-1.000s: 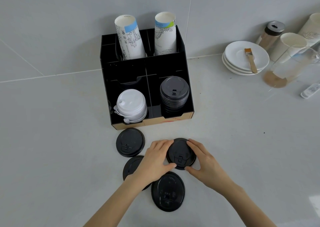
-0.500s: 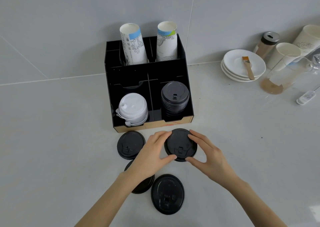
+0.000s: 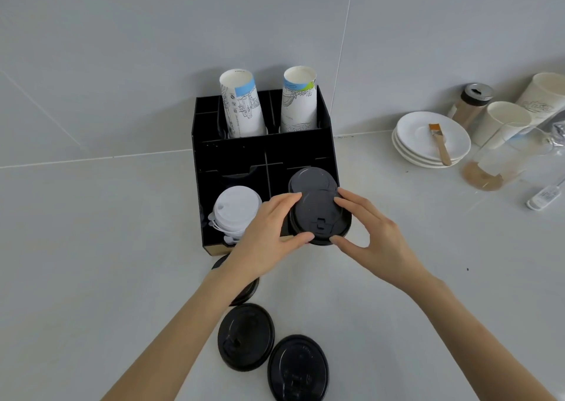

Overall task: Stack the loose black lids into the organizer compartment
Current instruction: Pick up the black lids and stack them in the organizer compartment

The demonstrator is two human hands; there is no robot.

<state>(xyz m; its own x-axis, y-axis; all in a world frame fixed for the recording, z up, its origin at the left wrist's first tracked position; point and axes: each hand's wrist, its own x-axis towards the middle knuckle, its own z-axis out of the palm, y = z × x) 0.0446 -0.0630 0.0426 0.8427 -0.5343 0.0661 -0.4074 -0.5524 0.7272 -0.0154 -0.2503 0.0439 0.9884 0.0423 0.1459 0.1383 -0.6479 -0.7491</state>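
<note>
We grasp one black lid (image 3: pixel 319 217) between left hand (image 3: pixel 269 235) and right hand (image 3: pixel 371 237) above the organizer (image 3: pixel 201 168)'s front-right compartment stack (image 3: pixel 308 179).

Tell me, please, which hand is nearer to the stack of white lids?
Left. The left hand grips the black lid right beside the white lids, overlapping them in view. The right hand holds the lid's far side.
</note>
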